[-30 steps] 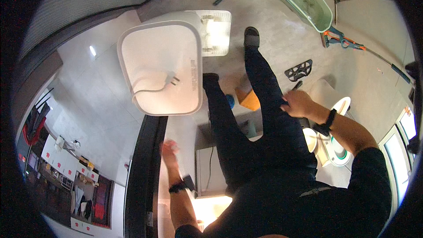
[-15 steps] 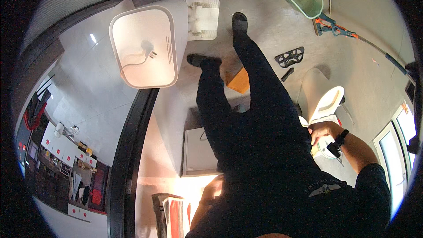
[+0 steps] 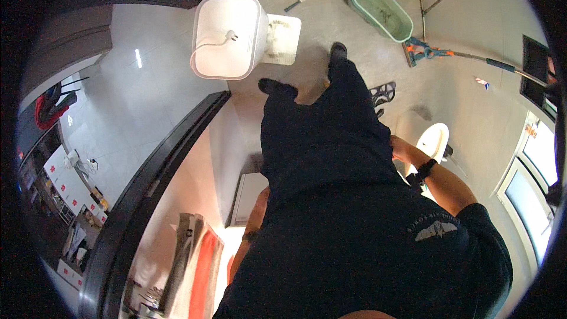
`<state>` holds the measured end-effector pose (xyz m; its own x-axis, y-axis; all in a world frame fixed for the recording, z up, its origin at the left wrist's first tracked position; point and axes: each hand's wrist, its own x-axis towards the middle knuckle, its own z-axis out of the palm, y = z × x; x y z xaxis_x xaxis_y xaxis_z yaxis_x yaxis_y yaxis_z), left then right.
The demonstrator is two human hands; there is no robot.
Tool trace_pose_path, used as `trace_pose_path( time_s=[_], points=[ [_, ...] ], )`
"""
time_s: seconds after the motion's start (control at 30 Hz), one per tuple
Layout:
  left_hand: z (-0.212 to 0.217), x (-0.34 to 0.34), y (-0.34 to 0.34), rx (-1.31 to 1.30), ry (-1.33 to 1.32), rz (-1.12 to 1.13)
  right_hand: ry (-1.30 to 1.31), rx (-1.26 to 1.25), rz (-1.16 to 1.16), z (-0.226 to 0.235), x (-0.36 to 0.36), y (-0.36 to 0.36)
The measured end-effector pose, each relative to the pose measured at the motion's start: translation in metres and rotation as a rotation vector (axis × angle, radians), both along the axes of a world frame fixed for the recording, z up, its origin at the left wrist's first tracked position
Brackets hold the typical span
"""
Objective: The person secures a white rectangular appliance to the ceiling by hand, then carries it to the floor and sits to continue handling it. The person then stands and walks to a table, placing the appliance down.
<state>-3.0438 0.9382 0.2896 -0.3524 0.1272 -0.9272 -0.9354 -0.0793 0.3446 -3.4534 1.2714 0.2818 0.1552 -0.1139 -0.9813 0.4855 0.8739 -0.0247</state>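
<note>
I look down along my dark shirt and dark trousers [image 3: 331, 136] to my black shoes on a pale bathroom floor. My right hand [image 3: 399, 147] lies against my right hip, a black watch on its wrist, its fingers partly hidden by the trousers. My left hand [image 3: 260, 201] is tucked against my left side, with a dark band on the wrist below it. The shirt covers most of that hand. Nothing shows in either hand. A white toilet [image 3: 432, 140] stands just right of my right hand.
A white boxy appliance [image 3: 227, 35] with a cord and plug on top stands ahead, a white mat [image 3: 282, 40] beside it. A green tub [image 3: 381, 9] and a mop [image 3: 430, 51] lie far right. A dark door frame [image 3: 155, 182] and hanging orange and grey towels [image 3: 195, 263] are to the left.
My left hand has drawn back from the dark frame to my side. My right hand has dropped from my thigh to my hip. The view has swung, moving the white appliance further away.
</note>
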Motion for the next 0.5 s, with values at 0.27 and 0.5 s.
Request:
trace_pose_path(
  time_s=[0.27,0.5],
  points=[
    [0.011,-0.046,0.017,-0.116,0.091,-0.011,-0.010,-0.091,0.207,-0.025,-0.072,0.015],
    [0.056,-0.060,0.023,-0.157,0.072,-0.057,0.274,-0.920,1.198,0.037,-0.115,0.051]
  ],
)
